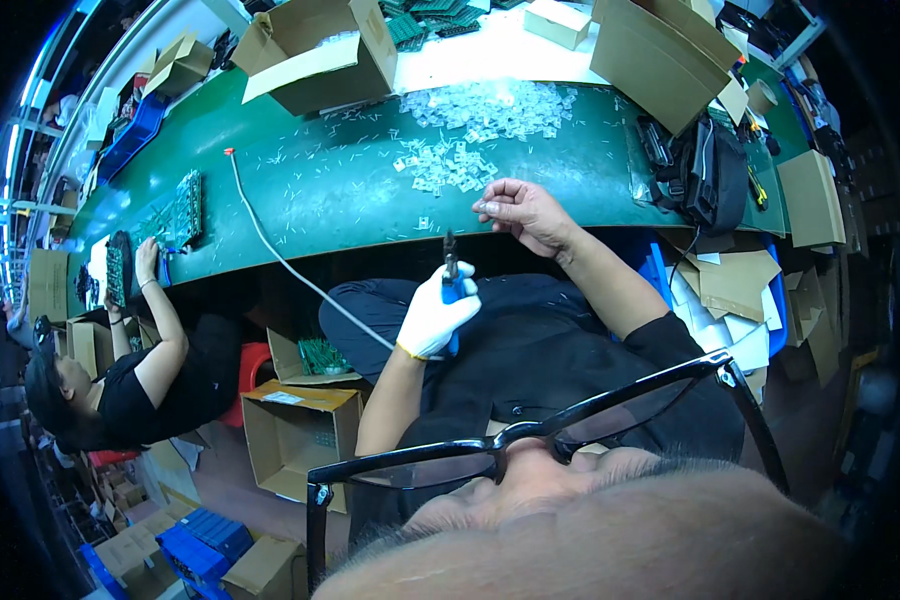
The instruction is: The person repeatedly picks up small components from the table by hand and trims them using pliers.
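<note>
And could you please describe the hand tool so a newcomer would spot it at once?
Start at the green bench, then find the white-gloved left hand by its near edge. The hand tool is in that hand, tip toward the bench. Dark metal and blue handles set it apart from the clear pieces beyond.

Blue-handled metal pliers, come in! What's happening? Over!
White-gloved left hand: gripping the blue-handled metal pliers. Bare right hand: curled, contents unclear. Small translucent plastic pieces: heaped on green table. Thin grey cable: nearby, left.
</note>
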`<state>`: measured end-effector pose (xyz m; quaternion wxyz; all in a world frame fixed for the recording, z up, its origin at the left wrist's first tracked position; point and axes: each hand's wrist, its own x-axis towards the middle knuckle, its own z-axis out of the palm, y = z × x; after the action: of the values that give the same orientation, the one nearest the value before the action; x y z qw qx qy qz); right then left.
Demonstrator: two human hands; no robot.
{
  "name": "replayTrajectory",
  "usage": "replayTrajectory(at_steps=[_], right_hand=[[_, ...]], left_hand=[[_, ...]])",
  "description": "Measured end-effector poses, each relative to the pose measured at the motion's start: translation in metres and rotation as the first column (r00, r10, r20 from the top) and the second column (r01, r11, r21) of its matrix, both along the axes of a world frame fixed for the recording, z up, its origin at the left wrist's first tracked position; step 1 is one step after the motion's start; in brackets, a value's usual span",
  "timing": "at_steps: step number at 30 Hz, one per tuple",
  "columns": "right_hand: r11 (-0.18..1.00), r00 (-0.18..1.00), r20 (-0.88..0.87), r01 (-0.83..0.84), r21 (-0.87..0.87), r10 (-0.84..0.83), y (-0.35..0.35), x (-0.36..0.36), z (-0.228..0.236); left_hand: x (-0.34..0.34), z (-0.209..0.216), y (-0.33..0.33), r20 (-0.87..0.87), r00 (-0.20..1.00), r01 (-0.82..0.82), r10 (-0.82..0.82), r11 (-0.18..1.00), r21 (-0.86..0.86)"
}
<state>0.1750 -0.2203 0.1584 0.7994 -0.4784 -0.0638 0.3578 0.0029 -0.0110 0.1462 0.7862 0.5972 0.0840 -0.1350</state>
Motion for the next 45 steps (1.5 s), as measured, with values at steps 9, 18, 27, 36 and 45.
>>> replayTrajectory(at_steps=[9, 18, 27, 36, 45], right_hand=[[0.997, 0.994, -0.102, 0.052, 0.050, -0.047, 0.013, -0.026, 0.004], [0.999, 0.999, -0.018, 0.037, 0.039, -0.036, 0.014, -0.022, -0.002], [0.995, 0.990, 0.135, 0.062, -0.083, -0.051, 0.009, -0.018, -0.005], [0.970, 0.989, 0.128, 0.097, -0.222, -0.069, 0.013, -0.003, -0.005], [0.789, 0.681, 0.732, 0.440, -0.429, 0.019, 0.013, 0.048, -0.007]], left_hand=[[0.022, -0.003, -0.006, 0.035, 0.996, 0.075, -0.081, 0.988, 0.133], [0.019, -0.004, -0.002, -0.017, 0.993, 0.119, -0.118, 0.985, 0.122], [0.024, 0.009, -0.003, -0.076, 0.985, 0.170, -0.156, 0.957, 0.236], [0.017, -0.005, -0.009, -0.117, 0.993, 0.027, -0.034, 0.998, -0.064], [0.001, -0.011, -0.012, -0.125, 0.990, 0.047, -0.063, 0.991, -0.127]])
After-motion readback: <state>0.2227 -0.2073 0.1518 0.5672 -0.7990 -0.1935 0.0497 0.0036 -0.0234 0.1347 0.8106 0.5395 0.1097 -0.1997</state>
